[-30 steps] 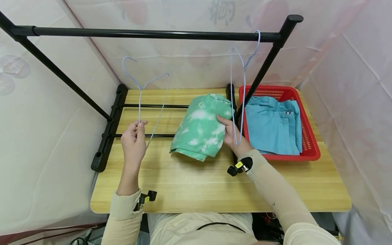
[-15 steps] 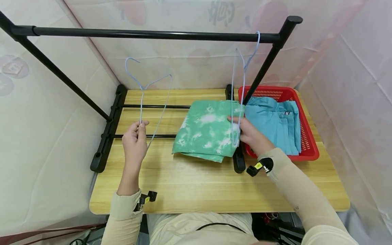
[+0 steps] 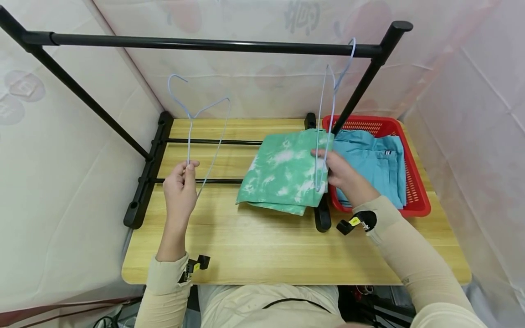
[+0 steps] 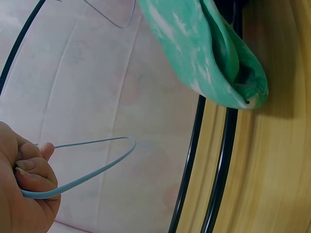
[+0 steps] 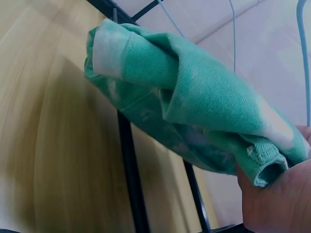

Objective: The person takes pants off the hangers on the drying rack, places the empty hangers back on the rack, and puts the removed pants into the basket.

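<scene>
In the head view my left hand (image 3: 179, 189) pinches the side of a pale blue wire hanger (image 3: 190, 117), its hook pointing up. In the left wrist view its fingers curl round the wire (image 4: 92, 174). My right hand (image 3: 343, 172) grips the right edge of a folded green and white tie-dye garment (image 3: 283, 171), held up off the table. The right wrist view shows the garment's layered, stitched edge (image 5: 214, 92) beside the thumb. A second wire hanger (image 3: 334, 93) hangs from the rail, passing in front of the garment and right fingers.
A black rack has a top rail (image 3: 205, 44) across the view and lower bars (image 3: 217, 141) over the wooden table (image 3: 246, 255). At the right stands a red basket (image 3: 418, 200) with folded blue clothing (image 3: 369, 168) in it. Pale curtains enclose the sides.
My right hand has moved right with the garment, which now shows a broader, flatter face. The left hand and its hanger have hardly moved.
</scene>
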Available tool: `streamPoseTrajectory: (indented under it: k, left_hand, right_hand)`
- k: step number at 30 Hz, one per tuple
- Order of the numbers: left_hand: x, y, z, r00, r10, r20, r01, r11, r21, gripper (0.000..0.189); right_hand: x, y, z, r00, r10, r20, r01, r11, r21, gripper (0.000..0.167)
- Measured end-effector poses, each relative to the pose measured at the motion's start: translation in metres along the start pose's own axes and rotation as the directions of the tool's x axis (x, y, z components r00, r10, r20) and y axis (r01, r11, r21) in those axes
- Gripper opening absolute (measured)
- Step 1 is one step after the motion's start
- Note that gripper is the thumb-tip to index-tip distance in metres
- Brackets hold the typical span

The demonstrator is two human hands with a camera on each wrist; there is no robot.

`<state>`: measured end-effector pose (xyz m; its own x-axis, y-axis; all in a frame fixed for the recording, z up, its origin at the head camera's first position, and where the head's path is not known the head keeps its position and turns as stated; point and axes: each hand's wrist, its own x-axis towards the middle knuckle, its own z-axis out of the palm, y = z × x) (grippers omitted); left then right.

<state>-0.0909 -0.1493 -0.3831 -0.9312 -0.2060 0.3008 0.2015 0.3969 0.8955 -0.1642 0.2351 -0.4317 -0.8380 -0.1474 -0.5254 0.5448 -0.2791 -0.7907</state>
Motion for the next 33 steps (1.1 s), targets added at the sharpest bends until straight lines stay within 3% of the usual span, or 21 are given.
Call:
streamPoseTrajectory:
  k: [6, 12, 16, 25, 33]
  left_hand:
    - [0.001, 0.004, 0.0, 1.0, -0.008, 0.009, 0.008, 1.0, -0.008, 0.027]
    - [0.001, 0.005, 0.0, 1.0, -0.013, 0.008, 0.013, 1.0, -0.014, 0.027]
    - [0.001, 0.006, 0.0, 1.0, -0.005, 0.011, 0.005, 1.0, -0.015, 0.027]
    - [0.0, 0.01, -0.001, 1.0, 0.005, 0.024, -0.005, 1.0, -0.018, 0.027]
    - [0.001, 0.015, 0.0, 1.0, 0.022, 0.011, -0.022, 0.999, -0.028, 0.026]
  right_hand:
    - [-0.007, -0.009, 0.005, 1.0, -0.002, -0.013, 0.001, 0.999, -0.046, 0.006]
    - [-0.01, -0.012, 0.009, 0.993, -0.067, -0.096, 0.052, 0.988, -0.146, 0.016]
    - [-0.014, -0.014, 0.01, 0.988, -0.087, -0.126, 0.068, 0.987, -0.146, 0.019]
    - [-0.029, -0.024, 0.011, 0.991, -0.105, -0.077, 0.099, 0.992, -0.078, 0.022]
    - [-0.042, -0.034, 0.011, 0.992, -0.121, -0.04, 0.117, 0.989, -0.093, 0.027]
